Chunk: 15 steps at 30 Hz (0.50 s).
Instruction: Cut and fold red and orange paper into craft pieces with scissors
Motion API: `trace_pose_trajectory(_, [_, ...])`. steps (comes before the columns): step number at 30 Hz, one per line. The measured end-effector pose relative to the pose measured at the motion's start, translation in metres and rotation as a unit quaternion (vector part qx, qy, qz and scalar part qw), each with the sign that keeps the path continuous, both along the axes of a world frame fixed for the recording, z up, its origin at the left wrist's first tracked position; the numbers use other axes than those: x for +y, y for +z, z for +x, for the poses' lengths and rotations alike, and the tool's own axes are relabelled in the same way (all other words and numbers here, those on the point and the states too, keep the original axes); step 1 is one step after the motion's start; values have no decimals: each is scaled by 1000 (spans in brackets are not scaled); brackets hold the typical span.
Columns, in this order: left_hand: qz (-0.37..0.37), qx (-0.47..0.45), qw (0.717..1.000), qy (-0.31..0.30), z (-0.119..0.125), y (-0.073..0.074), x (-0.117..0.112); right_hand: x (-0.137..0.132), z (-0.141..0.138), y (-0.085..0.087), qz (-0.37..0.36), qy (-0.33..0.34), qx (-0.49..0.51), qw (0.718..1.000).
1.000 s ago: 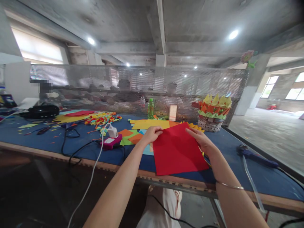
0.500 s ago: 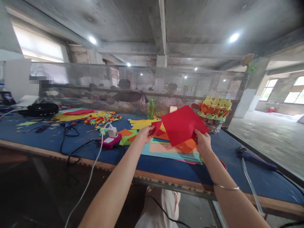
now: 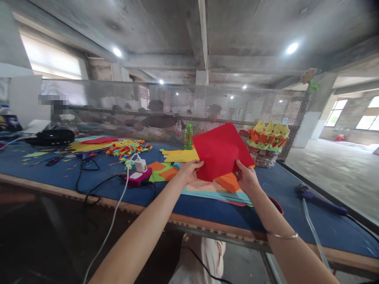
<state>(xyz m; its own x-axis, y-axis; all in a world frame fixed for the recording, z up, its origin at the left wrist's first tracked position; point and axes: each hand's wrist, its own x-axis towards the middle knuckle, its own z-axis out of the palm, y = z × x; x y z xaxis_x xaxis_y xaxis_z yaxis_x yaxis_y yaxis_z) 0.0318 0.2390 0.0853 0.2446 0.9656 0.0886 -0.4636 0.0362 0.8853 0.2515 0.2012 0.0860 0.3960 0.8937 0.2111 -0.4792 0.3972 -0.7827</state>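
Note:
A sheet of red paper [image 3: 222, 152] is raised above the table, tilted with its face toward me. My left hand [image 3: 192, 172] pinches its lower left edge, thumb in front. At the lower right edge my right hand [image 3: 246, 176] grips it the same way. Beneath the sheet lies a stack of coloured paper [image 3: 213, 193], light blue on the visible edge, with orange paper [image 3: 227, 182] on top. Yellow paper [image 3: 180, 156] and orange and green pieces [image 3: 162, 172] lie left of it. The fingers behind the red sheet are hidden.
A basket with folded-paper points [image 3: 268, 144] stands at the back right, a green bottle [image 3: 188, 137] behind the paper. A glue gun [image 3: 321, 200] lies right. Left are a pink power socket [image 3: 138, 176] with cables and a heap of paper scraps [image 3: 127, 148]. A mesh screen [image 3: 118, 94] borders the back.
The red sheet has shifted left and up. My left hand, apart from it before with a smaller red piece, now holds its left edge; that smaller piece is no longer visible.

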Motion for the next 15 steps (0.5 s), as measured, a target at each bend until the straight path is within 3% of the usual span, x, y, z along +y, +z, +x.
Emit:
trace_pose_trajectory(6, [-16, -20, 995, 93, -4, -2, 8, -7, -7, -6, -58, 75, -95, 991])
trace_pose_trajectory(11, [-1, -40, 986, 163, -6, -4, 11, -10, -6, -10, -109, 91, -181, 973])
trace_pose_trajectory(15, [17, -57, 981, 184, -5, -4, 10, -9, -6, -12, -108, 94, -208, 968])
